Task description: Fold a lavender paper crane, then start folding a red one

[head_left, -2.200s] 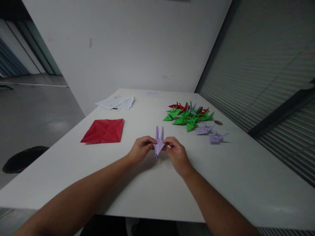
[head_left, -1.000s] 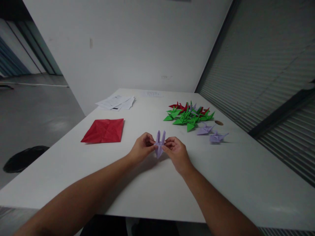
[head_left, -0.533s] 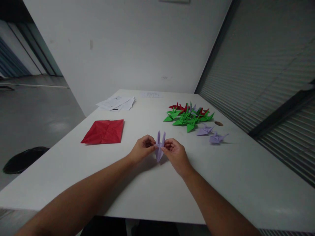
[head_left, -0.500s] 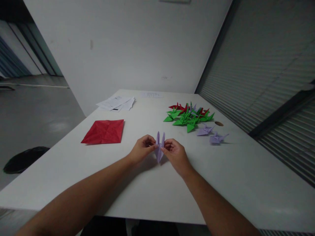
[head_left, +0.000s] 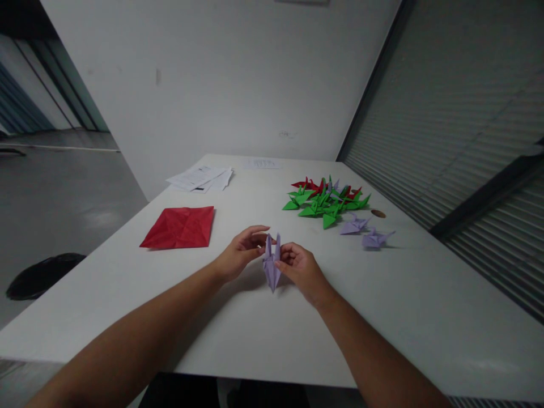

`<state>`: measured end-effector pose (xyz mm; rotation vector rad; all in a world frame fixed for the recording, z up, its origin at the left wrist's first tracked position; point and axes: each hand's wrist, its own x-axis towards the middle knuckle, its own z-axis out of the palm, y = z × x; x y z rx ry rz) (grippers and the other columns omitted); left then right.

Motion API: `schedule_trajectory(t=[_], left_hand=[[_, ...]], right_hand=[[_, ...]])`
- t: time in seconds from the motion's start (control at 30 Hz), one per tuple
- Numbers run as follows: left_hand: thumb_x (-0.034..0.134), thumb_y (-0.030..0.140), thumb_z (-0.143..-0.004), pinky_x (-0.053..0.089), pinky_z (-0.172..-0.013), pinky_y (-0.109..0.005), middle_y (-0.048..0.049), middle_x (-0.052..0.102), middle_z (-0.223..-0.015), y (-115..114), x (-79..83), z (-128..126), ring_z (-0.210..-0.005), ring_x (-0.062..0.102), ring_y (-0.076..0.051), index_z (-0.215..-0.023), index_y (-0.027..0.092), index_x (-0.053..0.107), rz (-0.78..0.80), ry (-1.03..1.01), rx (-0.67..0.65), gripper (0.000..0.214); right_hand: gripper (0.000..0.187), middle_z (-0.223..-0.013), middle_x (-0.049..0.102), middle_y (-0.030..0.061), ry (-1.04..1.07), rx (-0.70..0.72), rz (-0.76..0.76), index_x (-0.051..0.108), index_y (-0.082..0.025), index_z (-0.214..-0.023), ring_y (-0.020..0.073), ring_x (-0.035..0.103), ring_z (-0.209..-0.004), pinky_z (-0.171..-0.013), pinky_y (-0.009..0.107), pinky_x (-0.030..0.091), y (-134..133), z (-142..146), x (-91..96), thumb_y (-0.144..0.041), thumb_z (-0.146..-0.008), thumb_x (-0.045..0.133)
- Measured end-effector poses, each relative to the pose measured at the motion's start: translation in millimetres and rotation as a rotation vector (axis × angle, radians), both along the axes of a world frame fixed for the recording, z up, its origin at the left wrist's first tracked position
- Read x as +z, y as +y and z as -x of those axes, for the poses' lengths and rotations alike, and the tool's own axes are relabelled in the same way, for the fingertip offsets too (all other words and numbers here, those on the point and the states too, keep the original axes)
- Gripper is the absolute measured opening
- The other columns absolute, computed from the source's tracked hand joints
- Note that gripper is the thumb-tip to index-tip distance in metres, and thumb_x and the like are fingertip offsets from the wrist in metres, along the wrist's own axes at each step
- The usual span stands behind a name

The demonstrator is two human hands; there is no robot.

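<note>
A partly folded lilac origami crane (head_left: 272, 272) stands over the table in front of me, two narrow points up and a broader tip down. My right hand (head_left: 300, 269) pinches its right side, the thumb lying across the front. At its left is my left hand (head_left: 241, 254), index finger stretched out behind the upper points and thumb apart from it. Whether those left fingertips touch the paper is hard to see. Two finished lilac paper cranes (head_left: 375, 239) rest to the right.
Green, red and lilac cranes (head_left: 325, 204) lie piled at the back right, beside a round hole (head_left: 378, 213) in the white table (head_left: 238, 345). A creased red paper (head_left: 181, 228) lies left, with printed sheets (head_left: 202, 178) behind. A black bin (head_left: 45, 275) stands off the left edge.
My left hand has loosened from the lilac paper and spread its fingers, moving slightly left. The paper has shifted a little toward me and turned in my right hand's pinch.
</note>
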<state>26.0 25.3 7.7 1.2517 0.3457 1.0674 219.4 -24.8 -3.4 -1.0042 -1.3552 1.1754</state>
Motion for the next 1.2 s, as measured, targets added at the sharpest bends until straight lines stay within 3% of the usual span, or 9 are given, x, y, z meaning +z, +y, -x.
schedule_trajectory(t=[0.17,0.47,0.63,0.83,0.93,1.2], left_hand=[[0.077,0.025,-0.082,0.050,-0.086,-0.032,-0.0087,0.072,-0.100,4,4.5,6,-0.093,0.066,-0.019,-0.102,0.018,0.074,-0.148,0.167,0.040,0.021],[0.075,0.033,-0.085,0.051,-0.083,-0.033,-0.0117,0.071,-0.100,9,4.5,13,-0.091,0.066,-0.020,-0.096,0.016,0.074,-0.279,0.286,0.095,0.021],[0.074,0.036,-0.084,0.051,-0.078,-0.031,-0.0091,0.070,-0.088,8,7.0,13,-0.082,0.065,-0.018,-0.086,0.015,0.073,-0.270,0.302,0.142,0.021],[0.076,0.033,-0.083,0.052,-0.084,-0.035,-0.0116,0.072,-0.094,4,11.9,12,-0.091,0.067,-0.021,-0.083,0.015,0.071,-0.228,0.164,0.027,0.019],[0.077,0.032,-0.083,0.052,-0.080,-0.033,-0.0094,0.070,-0.089,4,11.2,12,-0.084,0.067,-0.018,-0.082,0.015,0.071,-0.206,0.144,0.022,0.018],[0.077,0.029,-0.083,0.049,-0.073,-0.028,-0.0053,0.069,-0.082,1,7.0,6,-0.076,0.064,-0.015,-0.082,0.015,0.068,-0.162,0.141,0.116,0.016]], right_hand=[[0.028,-0.078,0.065,-0.0006,-0.030,0.013,0.013,0.063,-0.020,-0.091,0.0153,0.062,-0.071,-0.068,0.029,0.051,0,0,-1.8,-0.031,-0.073,0.081],[0.028,-0.078,0.065,-0.0012,-0.064,0.067,0.041,0.064,-0.019,-0.090,0.0140,0.062,-0.069,-0.066,0.028,0.050,-1,0,0.3,-0.030,-0.072,0.081],[0.028,-0.076,0.064,-0.0020,-0.080,0.081,0.052,0.064,-0.019,-0.090,0.0129,0.060,-0.066,-0.064,0.027,0.048,-2,0,1.8,-0.030,-0.071,0.082],[0.027,-0.076,0.063,-0.0022,-0.077,0.088,0.049,0.064,-0.019,-0.091,0.0126,0.059,-0.066,-0.063,0.026,0.047,-2,0,0.8,-0.030,-0.072,0.081],[0.027,-0.074,0.062,-0.0028,-0.077,0.081,0.037,0.064,-0.019,-0.090,0.0122,0.058,-0.065,-0.061,0.025,0.047,-2,0,0.6,-0.031,-0.072,0.081],[0.028,-0.075,0.063,-0.0020,-0.080,0.084,0.035,0.065,-0.019,-0.090,0.0127,0.059,-0.065,-0.063,0.026,0.048,-3,1,2.9,-0.032,-0.072,0.081]])
